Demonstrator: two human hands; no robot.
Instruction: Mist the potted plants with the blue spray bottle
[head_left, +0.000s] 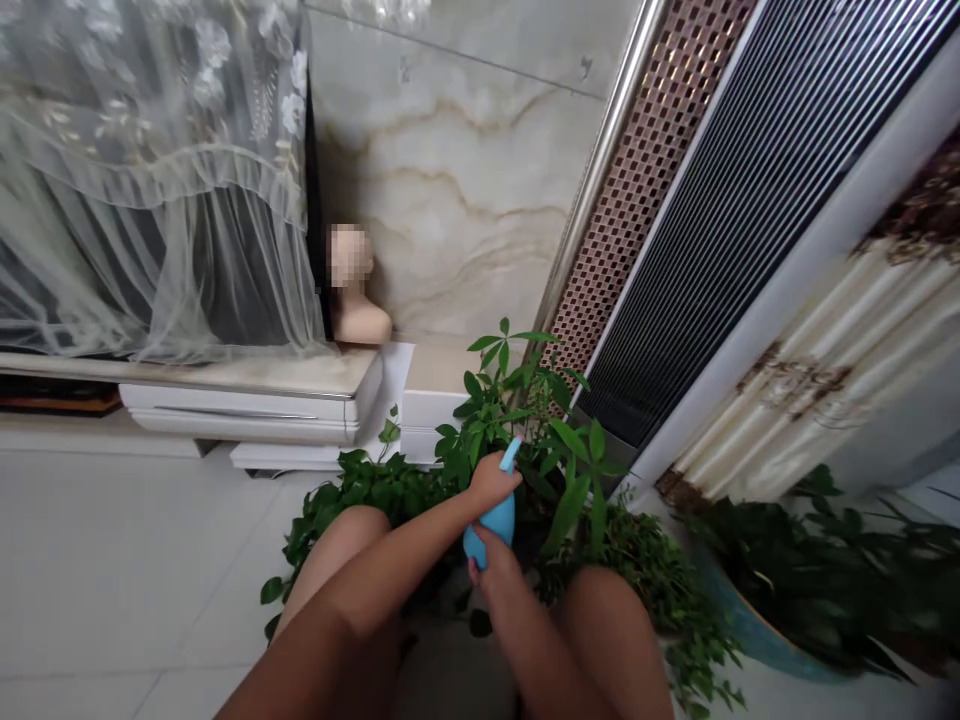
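Note:
A light-blue spray bottle [499,520] is held in front of my knees, its narrow top pointing up and away toward the plants. My left hand [493,480] is closed around the bottle's neck, just below the nozzle. Lower down, my right hand [489,553] grips the rounded base from the near side. Just beyond the nozzle stands a green potted plant [487,400] with finger-like leaves. Trailing leafy plants [375,485] spread to the left of my hands, and small-leaved greenery [637,550] grows to the right.
A white TV cabinet [247,405] runs along the wall at left, with a mannequin head [360,315] and a lace-covered screen [225,250] on it. A tall ribbed appliance [720,200] and a cream curtain [817,370] stand at right. A large blue pot [772,630] sits at lower right.

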